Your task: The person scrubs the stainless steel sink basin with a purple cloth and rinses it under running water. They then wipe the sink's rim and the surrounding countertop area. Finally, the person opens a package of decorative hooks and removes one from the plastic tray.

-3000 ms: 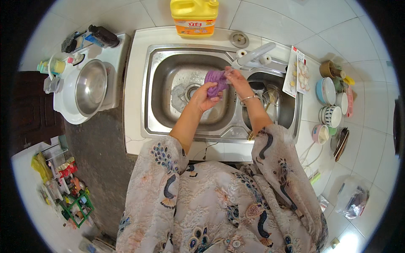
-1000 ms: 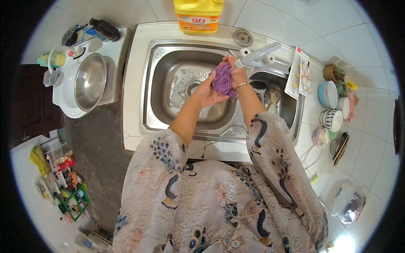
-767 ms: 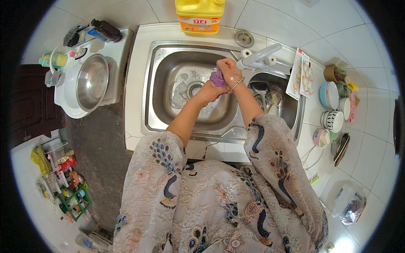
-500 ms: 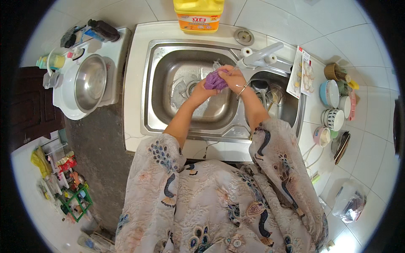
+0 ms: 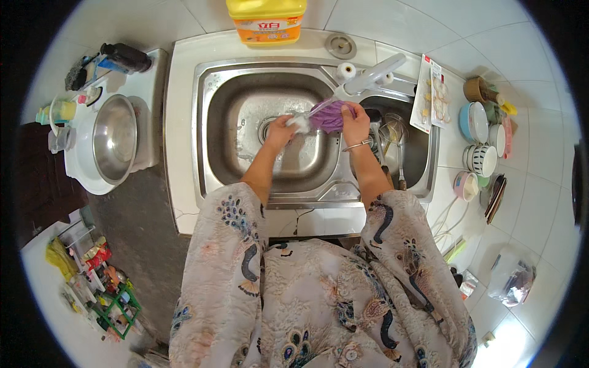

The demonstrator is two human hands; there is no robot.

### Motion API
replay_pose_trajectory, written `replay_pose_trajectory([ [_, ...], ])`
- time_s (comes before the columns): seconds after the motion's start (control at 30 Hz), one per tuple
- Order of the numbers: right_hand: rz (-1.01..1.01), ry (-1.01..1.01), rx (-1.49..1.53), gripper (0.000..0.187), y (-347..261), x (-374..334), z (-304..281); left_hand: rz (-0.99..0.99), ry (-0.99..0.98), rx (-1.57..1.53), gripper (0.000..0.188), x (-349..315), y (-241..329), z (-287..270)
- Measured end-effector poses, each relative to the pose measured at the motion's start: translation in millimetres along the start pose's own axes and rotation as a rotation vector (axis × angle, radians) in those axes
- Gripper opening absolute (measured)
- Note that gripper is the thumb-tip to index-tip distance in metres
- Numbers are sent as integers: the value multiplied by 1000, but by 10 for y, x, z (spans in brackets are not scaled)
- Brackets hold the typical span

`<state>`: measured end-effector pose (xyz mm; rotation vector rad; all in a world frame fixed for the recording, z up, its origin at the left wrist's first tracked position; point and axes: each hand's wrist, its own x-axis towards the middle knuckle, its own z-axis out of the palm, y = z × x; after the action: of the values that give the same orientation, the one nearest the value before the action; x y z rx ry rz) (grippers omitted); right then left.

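My right hand [image 5: 356, 126] is closed on the upper right part of a wet purple cloth [image 5: 328, 116], which hangs spread out under the faucet [image 5: 371, 72]. My left hand [image 5: 280, 132] pinches a crumpled, see-through whitish piece of plastic [image 5: 300, 122] just left of the cloth. The plastic touches or lies very near the cloth's left edge; I cannot tell which. Both hands are above the large steel sink basin [image 5: 230, 162], whose bottom is wet and whose drain [image 5: 265, 130] shows beside my left hand.
The smaller basin at right holds a wire strainer [image 5: 394, 130] and other utensils. Behind the sink stand a yellow jug [image 5: 267, 23] and a round drain plug [image 5: 340, 46]. Bowls [image 5: 475, 122] line the right counter. A steel bowl [image 5: 115, 140] sits on the white stand at left.
The bunched purple cloth has opened out, and my hands have moved apart. My left hand has let go of the cloth and now holds crumpled plastic. The clear plastic that lay in the basin is gone from there.
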<state>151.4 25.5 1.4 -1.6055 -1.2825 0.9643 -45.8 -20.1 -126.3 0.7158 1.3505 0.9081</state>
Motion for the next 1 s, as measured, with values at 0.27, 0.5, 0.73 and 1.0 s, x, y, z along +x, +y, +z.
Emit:
replay_pose_trajectory([
  [0.27, -53, 189, 15, 17, -208, 28, -220, -201, 23, -661, 22, -131, 1084, 641],
  [0.5, 27, 175, 169, 16, -142, 28, -175, -95, 25, -892, 37, 75, 818, 681],
  [0.73, -12, 114, 155, 17, -230, -115, -118, -148, 331, -685, 38, -106, 1063, 640],
  [1.0, -247, -76, 6, 25, -295, -188, 52, -61, -110, -1135, 49, -217, 1160, 378],
])
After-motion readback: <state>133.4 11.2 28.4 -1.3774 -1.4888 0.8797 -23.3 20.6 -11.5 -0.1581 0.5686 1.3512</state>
